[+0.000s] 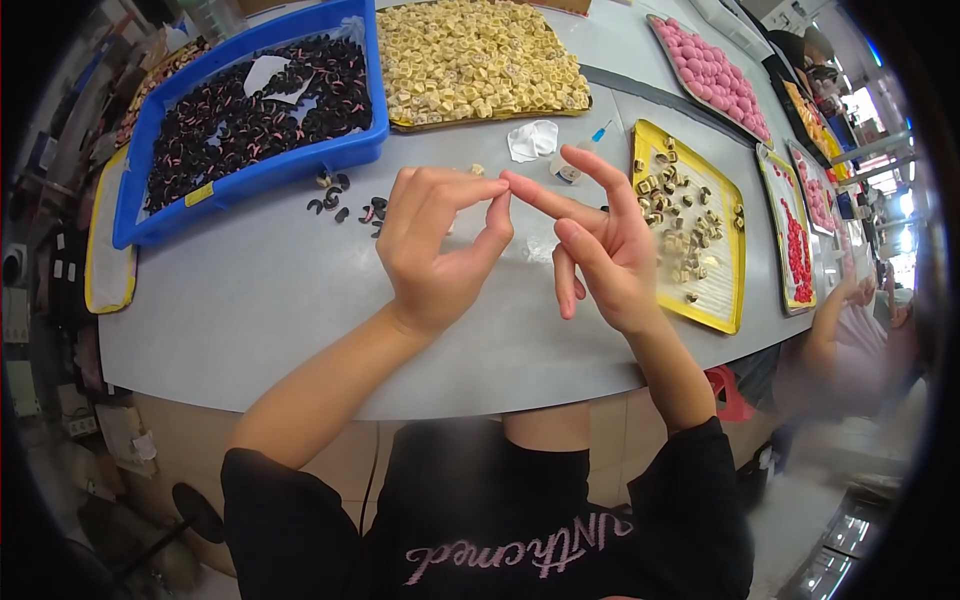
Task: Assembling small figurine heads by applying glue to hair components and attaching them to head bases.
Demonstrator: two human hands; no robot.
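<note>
My left hand (pixel 430 245) is raised over the grey table, thumb and index finger brought together in a pinch. Anything between those fingertips is too small to make out. My right hand (pixel 610 245) faces it with fingers spread, one outstretched fingertip touching the left fingertips. Below and left of my left hand, several loose black curved pieces (pixel 330 193) lie on the table. Behind the hands are a crumpled white tissue (pixel 532 140) and a small bottle with a blue needle tip (pixel 598 134). A yellow tray (pixel 735 250) beside my right hand holds small cream-and-black pieces (pixel 685 205).
At the left, a blue bin (pixel 290 170) is full of black and pink curved pieces. Cream-coloured pieces (pixel 480 60) heap on a tray at the back. Trays of pink balls (pixel 710 80) and red pieces (pixel 797 255) stand right. Another person (pixel 845 350) is at the right edge.
</note>
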